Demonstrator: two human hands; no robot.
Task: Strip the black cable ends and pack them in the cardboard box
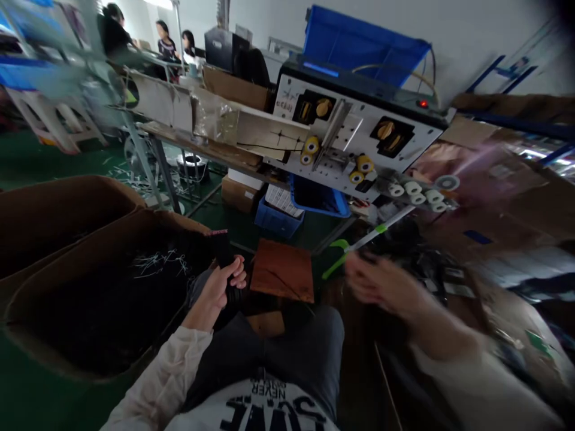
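Observation:
My left hand (pixel 223 281) is closed around a black bundle of cut strips (pixel 224 251) held upright above my knee, with its top end near the edge of a cardboard box (pixel 67 311). My right hand (pixel 375 281) is stretched forward to the right and smeared by motion, so its fingers cannot be made out. It hovers near a heap of dark parts (pixel 426 263) below the white machine (pixel 354 137). A brown wooden board (pixel 284 269) lies between my hands, past my knees.
Two big cardboard boxes sit at my left; the nearer one holds dark material and pale wire scraps (pixel 162 260). The machine has yellow rollers (pixel 359 167) and white rollers (pixel 417 191). Blue bins (pixel 314 200) sit under it. A green-handled tool (pixel 354 245) leans there. People stand at the far benches (pixel 166 42).

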